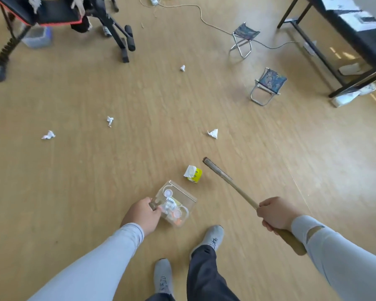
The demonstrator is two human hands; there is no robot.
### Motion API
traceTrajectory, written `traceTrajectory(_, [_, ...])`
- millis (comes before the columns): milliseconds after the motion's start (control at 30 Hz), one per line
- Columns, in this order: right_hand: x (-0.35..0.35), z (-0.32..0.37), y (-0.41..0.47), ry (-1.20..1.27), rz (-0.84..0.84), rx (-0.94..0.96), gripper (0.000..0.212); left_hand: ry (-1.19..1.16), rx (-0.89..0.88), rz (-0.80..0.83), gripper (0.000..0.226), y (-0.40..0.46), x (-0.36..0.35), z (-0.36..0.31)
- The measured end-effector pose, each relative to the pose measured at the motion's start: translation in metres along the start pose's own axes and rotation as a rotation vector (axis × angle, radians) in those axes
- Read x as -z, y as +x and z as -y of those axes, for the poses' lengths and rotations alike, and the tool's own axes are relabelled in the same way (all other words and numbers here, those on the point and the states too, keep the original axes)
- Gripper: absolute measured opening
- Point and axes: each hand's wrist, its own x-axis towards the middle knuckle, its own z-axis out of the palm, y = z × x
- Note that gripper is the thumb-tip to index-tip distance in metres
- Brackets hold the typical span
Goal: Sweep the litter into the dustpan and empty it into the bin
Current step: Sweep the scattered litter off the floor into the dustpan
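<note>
Gripping dustpan (pixel 175 205) handle, carton (pixel 193 174) beyond fingers (pixel 154 210)

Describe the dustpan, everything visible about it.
The dustpan is a clear, see-through plastic scoop, boxy with low walls. It sits low at the wooden floor, mouth turned up-right toward the yellow carton, which lies just clear of it. The left hand grips its handle end. Inside lie white bits, round lids and something orange.
</note>
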Motion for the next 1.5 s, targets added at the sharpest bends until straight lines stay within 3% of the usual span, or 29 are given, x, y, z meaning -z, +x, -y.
traceTrajectory(300, [0.004, 0.054, 0.091, -0.233, 0.014, 0.031, 0.019, 0.024, 0.105, -0.009, 0.022, 0.047, -0.021, -0.002])
traceTrajectory(367, [-0.01, 0.057, 0.093, -0.359, 0.08, 0.073, 0.019, 0.014, 0.103, -0.009, 0.012, 0.048, -0.02, -0.001])
traceTrajectory(467, [-0.008, 0.056, 0.083, -0.446, 0.223, 0.09, 0.022, 0.014, 0.101, -0.002, 0.029, 0.053, -0.019, -0.004])
traceTrajectory(600, [0.031, 0.044, 0.065, -0.306, 0.359, 0.024, 0.035, 0.017, 0.097, 0.009, 0.043, 0.055, -0.015, -0.004])
traceTrajectory(833, [0.025, 0.047, 0.052, -0.376, 0.249, 0.077, 0.022, 0.014, 0.083, -0.001, 0.039, 0.052, -0.015, 0.0])
traceTrajectory(1067, [-0.01, 0.056, 0.057, -0.438, 0.252, 0.103, 0.037, 0.003, 0.096, 0.012, 0.038, 0.045, -0.013, 0.001])
traceTrajectory(1200, [0.033, 0.053, 0.05, -0.294, 0.33, 0.075, 0.036, 0.031, 0.091, 0.002, 0.03, 0.043, -0.002, -0.014])
traceTrajectory(1400, [0.109, 0.052, 0.05, -0.134, 0.239, 0.112, 0.028, 0.029, 0.047, -0.006, 0.016, 0.053, 0.023, -0.071])
traceTrajectory(1500, [0.136, 0.062, 0.063, -0.073, 0.169, 0.117, 0.024, 0.002, 0.02, -0.021, 0.033, 0.063, 0.033, -0.104])
